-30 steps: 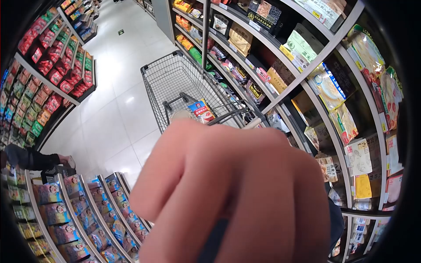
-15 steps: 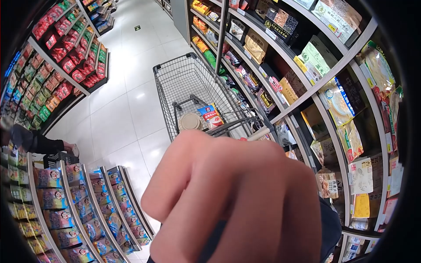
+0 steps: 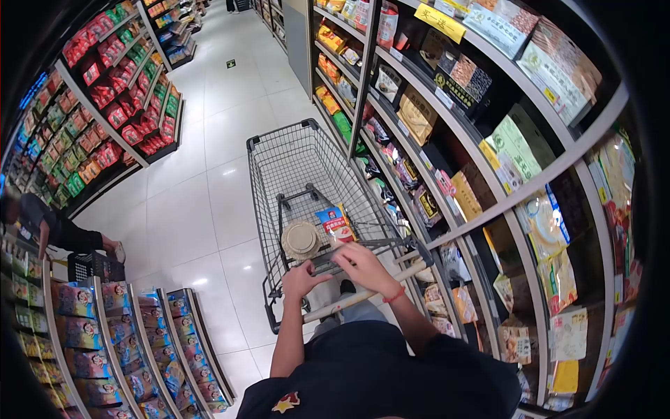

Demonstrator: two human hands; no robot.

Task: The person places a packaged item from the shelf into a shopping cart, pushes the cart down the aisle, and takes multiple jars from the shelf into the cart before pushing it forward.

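Note:
My left hand [image 3: 304, 279] is over the near end of a wire shopping cart, its thumb stretched out to the right. Facing it, my right hand [image 3: 361, 267] has its fingers apart, with a red band on the wrist. Nothing shows in either hand. Both are just beyond the cart's pale handle bar [image 3: 370, 295]. Inside the cart basket [image 3: 293, 164] lie a round beige lidded container [image 3: 301, 239] and a red, white and blue food packet [image 3: 337, 223], the packet close to my right fingertips.
Tall shelves [image 3: 481, 230] of packaged food stand close on the right. At the lower left are racks of blue snack bags [image 3: 87, 328]. A person [image 3: 59, 227] bends beside a black basket [image 3: 94, 267] at the left. White floor tiles [image 3: 227, 105] run ahead along the aisle.
A fist that filled the lower view close to the camera has gone down and away. Both hands now show over the cart handle, fingers loosened. The bending person shows more fully.

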